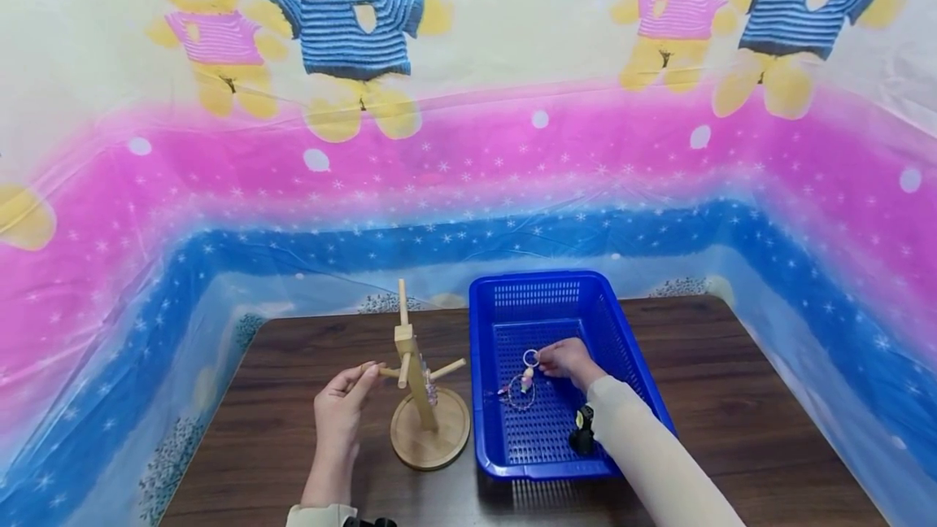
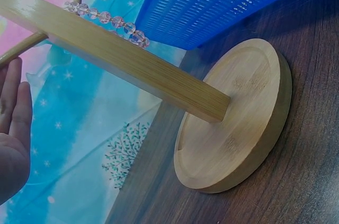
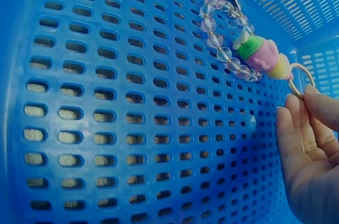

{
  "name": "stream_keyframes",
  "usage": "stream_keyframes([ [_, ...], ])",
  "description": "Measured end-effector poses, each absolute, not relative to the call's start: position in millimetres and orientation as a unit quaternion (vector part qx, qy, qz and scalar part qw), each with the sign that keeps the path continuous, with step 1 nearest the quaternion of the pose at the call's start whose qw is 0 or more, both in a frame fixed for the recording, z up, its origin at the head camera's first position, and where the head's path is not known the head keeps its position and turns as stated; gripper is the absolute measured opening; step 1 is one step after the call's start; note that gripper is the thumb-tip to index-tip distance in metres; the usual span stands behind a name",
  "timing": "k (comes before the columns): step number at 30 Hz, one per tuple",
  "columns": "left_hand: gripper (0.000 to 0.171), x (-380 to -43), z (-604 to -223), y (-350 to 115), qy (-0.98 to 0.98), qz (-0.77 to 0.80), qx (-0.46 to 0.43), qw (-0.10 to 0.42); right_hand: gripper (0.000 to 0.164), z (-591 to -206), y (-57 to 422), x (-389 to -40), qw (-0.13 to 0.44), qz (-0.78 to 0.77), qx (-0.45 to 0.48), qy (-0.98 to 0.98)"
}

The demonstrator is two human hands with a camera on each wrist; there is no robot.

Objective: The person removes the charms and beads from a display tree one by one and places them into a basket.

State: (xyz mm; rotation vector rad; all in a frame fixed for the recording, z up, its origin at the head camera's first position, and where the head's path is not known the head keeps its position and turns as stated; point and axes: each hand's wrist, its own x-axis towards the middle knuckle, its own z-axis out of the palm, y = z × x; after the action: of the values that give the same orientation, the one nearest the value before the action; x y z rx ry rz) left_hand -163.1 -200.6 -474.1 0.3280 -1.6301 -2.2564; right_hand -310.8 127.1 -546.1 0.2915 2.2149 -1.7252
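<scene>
A beaded keychain (image 1: 527,381) hangs inside the blue basket, its metal ring (image 3: 301,81) pinched between the thumb and fingers of my right hand (image 1: 569,360). Clear round beads (image 3: 214,39) form its loop, joined to a green, pink and yellow charm (image 3: 263,57). To the left of the basket stands a wooden stand (image 1: 420,389) with several pegs and a round base (image 2: 233,128). My left hand (image 1: 340,407) pinches the end of its left peg (image 1: 390,372). Another string of clear pinkish beads (image 2: 116,21) hangs on the stand, partly hidden by the post.
The deep blue basket (image 1: 479,429) has slotted walls and sits right beside the stand on a dark wood table (image 1: 703,356). Behind the table hangs a printed cloth (image 1: 468,226) with bears. A black wrist camera (image 1: 583,432) is strapped near my right sleeve.
</scene>
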Motion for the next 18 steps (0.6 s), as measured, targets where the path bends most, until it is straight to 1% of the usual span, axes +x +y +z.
stream_keyframes([
  [6,0.029,-162.8,-473.7,-200.1,-0.576,-0.792,0.114,0.169,0.022,-547.7,125.7,-309.2,0.158,-0.616,0.139,0.759],
  [12,0.032,-163.3,-474.2,-200.9,-0.572,-0.796,0.104,0.169,0.02,-544.8,123.4,-306.9,0.16,-0.635,0.169,0.736],
  [18,0.032,-163.6,-474.3,-201.2,-0.57,-0.797,0.104,0.171,0.025,-541.3,120.9,-304.7,0.166,-0.648,0.187,0.72],
])
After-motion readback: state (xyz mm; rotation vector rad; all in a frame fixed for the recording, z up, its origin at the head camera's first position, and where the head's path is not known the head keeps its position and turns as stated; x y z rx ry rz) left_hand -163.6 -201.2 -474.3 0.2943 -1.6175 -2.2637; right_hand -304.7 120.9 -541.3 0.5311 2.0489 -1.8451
